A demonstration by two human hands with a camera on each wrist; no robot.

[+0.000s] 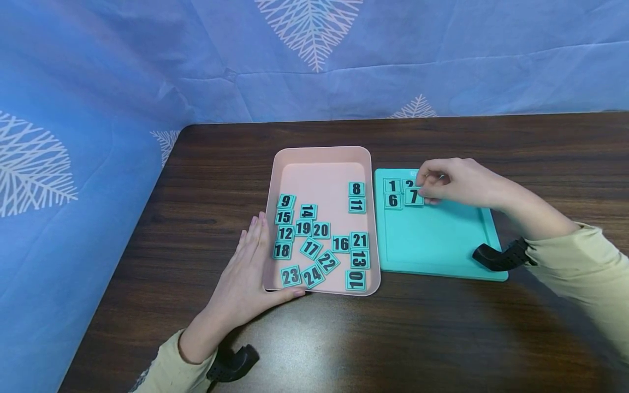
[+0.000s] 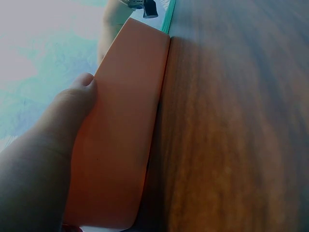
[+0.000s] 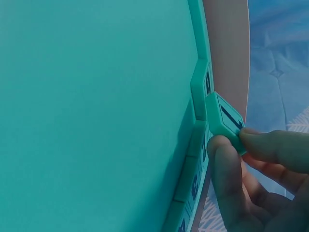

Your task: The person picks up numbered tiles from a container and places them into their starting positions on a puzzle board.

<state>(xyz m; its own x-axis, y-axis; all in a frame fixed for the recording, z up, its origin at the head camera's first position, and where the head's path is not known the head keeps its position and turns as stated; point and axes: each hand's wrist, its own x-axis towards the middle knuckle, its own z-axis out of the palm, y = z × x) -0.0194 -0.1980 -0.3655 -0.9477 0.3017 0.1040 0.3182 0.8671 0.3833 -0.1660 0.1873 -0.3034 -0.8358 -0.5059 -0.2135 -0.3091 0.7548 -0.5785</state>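
Observation:
My right hand [image 1: 454,180] pinches the number 7 tile [image 3: 224,118] between thumb and fingers; the tile is tilted over the left end of the teal tray [image 1: 437,240]. Beside it lie the number 1 tile [image 1: 392,185], the number 6 tile [image 1: 393,201] and the partly covered number 2 tile [image 1: 409,183]. More tiles in that row, hidden by my hand in the head view, show in the right wrist view. My left hand [image 1: 245,284] rests with straight fingers along the left side of the pink tray [image 1: 319,172], its thumb against the near side.
Inside the pink tray lie several loose number tiles, among them the number 8 tile [image 1: 356,189], the number 20 tile [image 1: 321,230] and the number 23 tile [image 1: 290,275], some turned sideways. Both trays stand side by side on a dark wooden table [image 1: 368,338]. A blue cloth [image 1: 221,54] hangs behind.

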